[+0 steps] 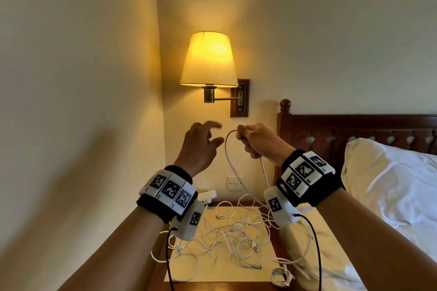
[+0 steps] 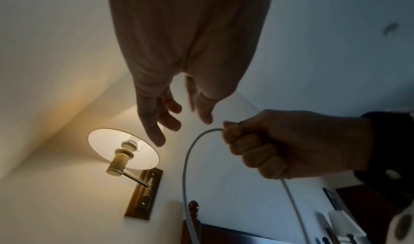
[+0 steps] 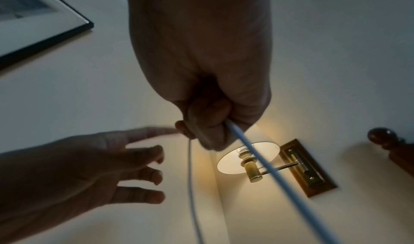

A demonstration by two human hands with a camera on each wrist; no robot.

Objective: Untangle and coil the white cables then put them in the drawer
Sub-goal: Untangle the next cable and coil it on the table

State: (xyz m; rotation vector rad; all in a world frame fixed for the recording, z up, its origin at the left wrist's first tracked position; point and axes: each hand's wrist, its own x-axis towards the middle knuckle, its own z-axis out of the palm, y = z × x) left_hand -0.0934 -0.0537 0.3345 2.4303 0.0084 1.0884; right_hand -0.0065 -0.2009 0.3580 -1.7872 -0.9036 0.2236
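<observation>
Right hand [image 1: 256, 142] raised in front of the wall, fingers clenched around one white cable [image 1: 227, 149]; the cable leaves the fist at the top, arcs left and drops, while a second run exits below the fist, both strands falling toward the bedside table [image 1: 275, 238]. Left hand [image 1: 199, 146] raised just beside it, fingers spread and relaxed, grasping nothing, index finger extended toward the right fist; contact cannot be told because of blur. Remaining white cables [image 1: 227, 238] lie in a loose tangle on a pale mat [image 1: 246, 274] on the table, some strands hanging over its edges. Lit wall lamp [image 1: 209, 61] above the hands; headboard [image 1: 354, 130] and pillow [image 1: 387, 179] to the right.
</observation>
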